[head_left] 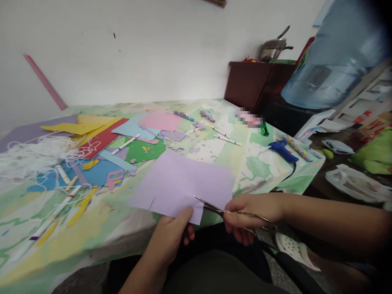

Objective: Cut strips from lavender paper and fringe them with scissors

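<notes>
A sheet of light purple paper (186, 175) is held up near the table's front edge. My left hand (176, 228) pinches its lower edge, thumb on top and fingers underneath. A short slit shows in the sheet to the left of that thumb. My right hand (245, 216) is closed on a pair of scissors (211, 207) with gold-coloured handles. The scissor blades point left and lie at the sheet's lower right part, where a cut runs in from the edge.
Coloured paper sheets (147, 151), a tangle of white string (36, 157) and several markers (126, 143) cover the table's left and middle. A blue glue gun (283, 151) lies at the right, near a large water bottle (330, 69).
</notes>
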`<state>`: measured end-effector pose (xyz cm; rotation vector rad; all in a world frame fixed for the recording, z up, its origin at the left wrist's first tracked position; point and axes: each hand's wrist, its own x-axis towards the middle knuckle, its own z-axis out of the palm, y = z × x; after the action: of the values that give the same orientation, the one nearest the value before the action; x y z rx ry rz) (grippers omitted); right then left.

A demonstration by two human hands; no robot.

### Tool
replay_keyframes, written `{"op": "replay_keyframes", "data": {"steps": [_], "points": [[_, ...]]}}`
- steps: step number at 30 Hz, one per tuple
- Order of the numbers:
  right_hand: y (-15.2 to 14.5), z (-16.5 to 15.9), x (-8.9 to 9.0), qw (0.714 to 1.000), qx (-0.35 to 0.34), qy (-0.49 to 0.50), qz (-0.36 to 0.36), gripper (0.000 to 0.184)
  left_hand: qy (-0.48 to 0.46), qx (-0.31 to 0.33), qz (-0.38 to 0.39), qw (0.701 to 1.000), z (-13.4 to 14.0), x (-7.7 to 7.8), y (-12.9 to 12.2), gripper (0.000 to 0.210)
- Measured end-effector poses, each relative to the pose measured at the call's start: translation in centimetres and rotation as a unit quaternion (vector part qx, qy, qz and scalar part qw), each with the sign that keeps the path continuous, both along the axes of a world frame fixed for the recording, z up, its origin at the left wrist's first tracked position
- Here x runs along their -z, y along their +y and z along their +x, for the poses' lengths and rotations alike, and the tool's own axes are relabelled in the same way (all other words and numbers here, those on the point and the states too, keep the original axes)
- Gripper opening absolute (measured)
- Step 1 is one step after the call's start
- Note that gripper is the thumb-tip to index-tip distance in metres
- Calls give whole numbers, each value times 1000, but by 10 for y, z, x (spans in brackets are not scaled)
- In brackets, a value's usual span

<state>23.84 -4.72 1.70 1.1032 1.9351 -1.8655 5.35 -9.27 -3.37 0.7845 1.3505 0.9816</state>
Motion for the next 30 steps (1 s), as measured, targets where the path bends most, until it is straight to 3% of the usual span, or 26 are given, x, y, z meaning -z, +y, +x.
{"op": "replay_keyframes", "data": {"steps": [5, 17, 30], "points": [[4, 5, 14, 1000, -2, -4, -11, 57, -12, -3, -25, 1000, 6, 5, -5, 31], [9, 4, 29, 1000, -4, 13, -13, 52, -110, -104, -32, 988, 11, 22, -8, 23], [9, 5, 36, 999, -29, -17, 37, 53, -117, -106, -34, 987, 12, 27, -7, 24]]}}
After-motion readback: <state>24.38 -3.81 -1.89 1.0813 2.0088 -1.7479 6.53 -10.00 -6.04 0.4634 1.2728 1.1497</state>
